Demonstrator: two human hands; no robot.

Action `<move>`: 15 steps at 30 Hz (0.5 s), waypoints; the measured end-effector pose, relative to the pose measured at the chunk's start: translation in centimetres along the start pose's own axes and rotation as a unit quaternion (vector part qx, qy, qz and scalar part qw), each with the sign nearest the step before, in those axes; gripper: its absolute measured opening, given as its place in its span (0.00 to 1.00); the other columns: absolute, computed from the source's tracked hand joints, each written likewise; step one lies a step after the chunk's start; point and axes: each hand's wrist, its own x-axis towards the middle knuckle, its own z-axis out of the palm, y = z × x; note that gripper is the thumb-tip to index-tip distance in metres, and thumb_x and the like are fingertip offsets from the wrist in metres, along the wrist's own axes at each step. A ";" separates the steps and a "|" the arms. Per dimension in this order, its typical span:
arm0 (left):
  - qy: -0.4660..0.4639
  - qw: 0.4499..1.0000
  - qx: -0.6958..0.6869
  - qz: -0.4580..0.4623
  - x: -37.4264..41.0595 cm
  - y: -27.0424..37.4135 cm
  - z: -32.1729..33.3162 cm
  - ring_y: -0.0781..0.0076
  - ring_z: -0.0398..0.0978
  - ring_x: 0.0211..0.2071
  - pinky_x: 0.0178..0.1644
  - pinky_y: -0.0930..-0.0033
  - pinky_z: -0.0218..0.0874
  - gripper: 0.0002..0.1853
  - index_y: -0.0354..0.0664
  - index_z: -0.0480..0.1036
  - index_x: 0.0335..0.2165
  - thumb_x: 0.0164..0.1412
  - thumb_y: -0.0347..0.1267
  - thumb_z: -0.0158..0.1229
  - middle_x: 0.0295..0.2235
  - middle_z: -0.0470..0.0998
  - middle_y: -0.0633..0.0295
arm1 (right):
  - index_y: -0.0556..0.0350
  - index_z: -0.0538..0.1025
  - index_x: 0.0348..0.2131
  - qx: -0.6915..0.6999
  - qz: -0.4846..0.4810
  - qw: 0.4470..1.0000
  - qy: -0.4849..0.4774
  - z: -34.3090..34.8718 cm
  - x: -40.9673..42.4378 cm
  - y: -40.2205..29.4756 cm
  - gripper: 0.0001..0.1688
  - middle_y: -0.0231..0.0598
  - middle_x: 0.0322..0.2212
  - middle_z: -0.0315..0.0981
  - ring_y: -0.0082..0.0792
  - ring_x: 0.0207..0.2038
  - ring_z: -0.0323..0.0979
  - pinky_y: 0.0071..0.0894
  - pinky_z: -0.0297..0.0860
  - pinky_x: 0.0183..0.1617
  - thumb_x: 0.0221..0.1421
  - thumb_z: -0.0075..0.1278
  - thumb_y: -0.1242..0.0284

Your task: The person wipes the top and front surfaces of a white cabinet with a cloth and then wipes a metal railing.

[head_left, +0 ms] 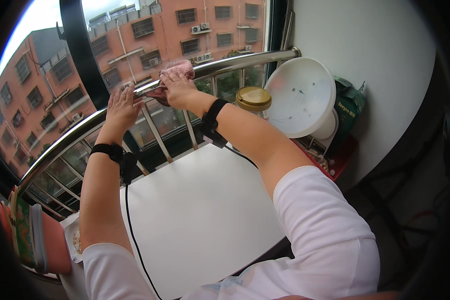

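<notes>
A curved metal handrail (pixel 243 61) runs before the window. My right hand (pixel 179 89) presses a pink cloth (pixel 180 68) onto the top of the rail, its fingers on the fabric; a darker part of the cloth hangs below the hand. To the left, my left hand (pixel 122 107) lies over the rail, fingers stretched and slightly apart. A thin end of the cloth reaches towards its fingertips; whether they touch it is unclear. Both wrists wear black straps with small devices and black cables.
Below the rail is a white tabletop (pixel 206 210). At the right stand a jar with a gold lid (pixel 253 98), a white round bowl-like dish (pixel 302 97), a green package (pixel 347 108) and a red tray (pixel 345 159). A pink container (pixel 54 240) and a small white tray (pixel 72 240) are at the left.
</notes>
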 end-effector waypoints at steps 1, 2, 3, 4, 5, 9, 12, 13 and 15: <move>0.009 0.999 0.028 -0.037 -1.3 -3.5 -0.6 0.57 0.44 0.65 0.67 0.56 0.30 0.38 0.51 0.46 0.63 0.61 0.54 0.43 0.62 0.53 0.57 | 0.49 0.51 0.62 0.000 -0.032 0.999 0.019 -0.3 -0.3 0.4 0.34 0.48 0.64 0.38 0.53 0.66 0.38 0.43 0.41 0.67 0.58 0.36 0.66; 0.013 0.997 0.046 -0.067 -2.6 -7.0 -0.9 0.57 0.45 0.65 0.67 0.56 0.30 0.41 0.50 0.46 0.63 0.59 0.56 0.45 0.62 0.54 0.57 | 0.46 0.51 0.62 -0.030 -0.014 0.999 0.041 -0.6 -0.6 1.7 0.35 0.46 0.64 0.40 0.52 0.66 0.38 0.43 0.42 0.67 0.57 0.39 0.68; 0.018 0.994 0.060 -0.089 -3.7 -9.9 -1.4 0.57 0.45 0.64 0.67 0.55 0.30 0.43 0.50 0.46 0.63 0.57 0.58 0.46 0.62 0.54 0.56 | 0.43 0.52 0.62 -0.064 0.011 0.996 0.066 -1.2 -0.9 4.3 0.37 0.45 0.64 0.41 0.52 0.65 0.39 0.43 0.42 0.66 0.55 0.42 0.71; -0.003 0.990 0.069 -0.122 -4.9 -12.3 -2.1 0.57 0.46 0.64 0.67 0.54 0.31 0.45 0.50 0.46 0.63 0.54 0.57 0.51 0.61 0.55 0.56 | 0.42 0.51 0.62 -0.117 0.038 0.989 0.078 -1.5 -0.7 8.1 0.42 0.45 0.63 0.43 0.52 0.65 0.41 0.42 0.43 0.66 0.50 0.48 0.73; -0.027 0.982 0.085 -0.164 -6.8 -15.2 -3.1 0.57 0.46 0.64 0.66 0.53 0.31 0.47 0.49 0.47 0.62 0.51 0.57 0.55 0.61 0.56 0.56 | 0.43 0.50 0.62 -0.113 0.049 0.989 0.079 -2.5 -1.0 10.0 0.48 0.45 0.62 0.44 0.52 0.64 0.42 0.42 0.44 0.66 0.45 0.53 0.73; -0.070 0.978 -0.017 -0.196 -9.9 -21.6 -4.6 0.56 0.56 0.59 0.64 0.43 0.32 0.50 0.63 0.54 0.59 0.38 0.41 0.71 0.52 0.65 0.60 | 0.49 0.50 0.62 -0.220 0.195 0.953 0.069 -3.2 0.2 17.7 0.48 0.46 0.61 0.46 0.46 0.64 0.44 0.40 0.39 0.68 0.46 0.55 0.68; -0.034 0.987 -0.023 -0.156 -10.1 -24.1 -2.3 0.55 0.58 0.56 0.62 0.43 0.35 0.49 0.65 0.55 0.58 0.37 0.38 0.72 0.49 0.67 0.60 | 0.47 0.65 0.51 -0.228 0.189 0.951 0.086 -2.9 1.6 16.8 0.33 0.46 0.51 0.63 0.48 0.57 0.57 0.45 0.48 0.62 0.46 0.58 0.63; -0.035 0.988 -0.030 -0.149 -10.1 -23.8 -2.4 0.53 0.59 0.56 0.62 0.44 0.36 0.48 0.65 0.55 0.58 0.37 0.39 0.71 0.48 0.67 0.60 | 0.46 0.68 0.48 -0.228 0.178 0.955 0.063 -3.9 1.8 15.4 0.29 0.46 0.47 0.66 0.49 0.54 0.59 0.47 0.51 0.59 0.46 0.59 0.62; -0.025 0.989 -0.029 -0.145 -10.1 -23.6 -1.6 0.53 0.60 0.55 0.62 0.44 0.36 0.48 0.65 0.55 0.58 0.38 0.41 0.71 0.47 0.68 0.59 | 0.47 0.71 0.46 -0.227 0.121 0.966 0.033 -3.5 2.2 12.9 0.28 0.45 0.45 0.68 0.50 0.51 0.61 0.47 0.55 0.54 0.45 0.59 0.62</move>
